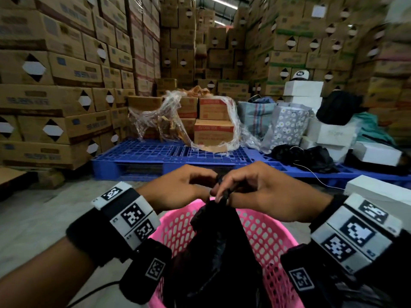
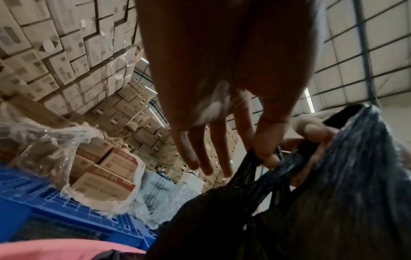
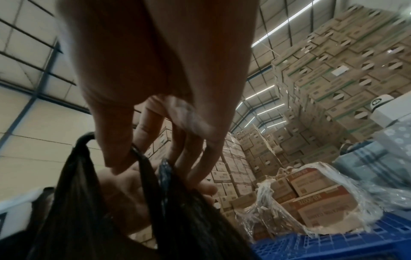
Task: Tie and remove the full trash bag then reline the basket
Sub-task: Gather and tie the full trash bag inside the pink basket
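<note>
A pink perforated basket (image 1: 262, 236) stands low in the head view, lined with a black trash bag (image 1: 218, 252). The bag's top is gathered into twisted strands (image 1: 223, 192) held above the basket. My left hand (image 1: 209, 184) and right hand (image 1: 229, 187) meet there, each pinching a strand. In the left wrist view my left hand (image 2: 255, 156) pinches a strand with its thumb, its other fingers hanging straight, above the bag (image 2: 322, 211). In the right wrist view my right hand (image 3: 144, 163) pinches two strands of the bag (image 3: 77, 202). The bag's contents are hidden.
A blue plastic pallet (image 1: 169, 152) lies just beyond the basket, carrying cartons in torn plastic film (image 1: 213, 127). Tall carton stacks (image 1: 55, 85) wall the left and back. Cloth bags and white boxes (image 1: 333, 134) crowd the right. Bare concrete floor (image 1: 44, 218) lies to the left.
</note>
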`<state>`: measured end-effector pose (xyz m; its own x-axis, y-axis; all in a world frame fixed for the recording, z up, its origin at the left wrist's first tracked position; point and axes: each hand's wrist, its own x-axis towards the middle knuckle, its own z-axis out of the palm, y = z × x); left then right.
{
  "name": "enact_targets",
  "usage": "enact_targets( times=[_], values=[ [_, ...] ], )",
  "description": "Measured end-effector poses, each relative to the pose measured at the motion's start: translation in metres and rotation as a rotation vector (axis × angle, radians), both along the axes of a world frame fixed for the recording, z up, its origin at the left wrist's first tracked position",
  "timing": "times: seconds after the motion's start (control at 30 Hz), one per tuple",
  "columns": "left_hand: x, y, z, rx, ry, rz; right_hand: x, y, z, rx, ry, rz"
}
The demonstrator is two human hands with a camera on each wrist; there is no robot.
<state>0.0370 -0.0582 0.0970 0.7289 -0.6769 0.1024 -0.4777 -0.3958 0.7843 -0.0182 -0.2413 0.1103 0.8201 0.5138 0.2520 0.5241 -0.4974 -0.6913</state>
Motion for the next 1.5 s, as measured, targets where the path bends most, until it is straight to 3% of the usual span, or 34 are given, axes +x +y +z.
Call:
enact_targets(
  times=[0.17,0.37,0.53,0.73,0.83,1.07,1.27,1.4,1.5],
  values=[
    [0.007,0.005,-0.003,-0.088,0.037,-0.031,-0.005,-0.013,0.003,-0.01,0.117,0.033],
    [0.015,0.03,-0.011,-0.029,0.02,0.008,-0.004,-0.04,0.003,-0.05,0.206,0.005],
    [0.01,0.045,-0.025,-0.192,0.097,0.052,0.004,-0.05,-0.006,-0.024,0.257,-0.088],
    [0.006,0.048,-0.02,0.113,-0.094,0.086,0.0,-0.024,-0.017,-0.027,0.344,-0.019],
    [0.002,0.047,-0.019,0.145,-0.187,0.111,-0.009,-0.006,-0.009,-0.125,0.337,0.077],
    [0.007,0.046,-0.02,0.201,-0.334,0.291,-0.011,0.041,-0.012,-0.173,-0.037,0.065],
    [0.007,0.043,-0.022,0.16,-0.352,0.374,-0.011,0.053,-0.021,-0.118,-0.006,0.069],
    [0.01,0.035,-0.026,0.175,-0.364,0.414,-0.011,0.066,-0.032,-0.189,-0.165,0.026],
    [0.01,0.035,-0.022,0.182,-0.37,0.398,-0.006,0.064,-0.034,-0.134,-0.217,-0.024]
  ],
)
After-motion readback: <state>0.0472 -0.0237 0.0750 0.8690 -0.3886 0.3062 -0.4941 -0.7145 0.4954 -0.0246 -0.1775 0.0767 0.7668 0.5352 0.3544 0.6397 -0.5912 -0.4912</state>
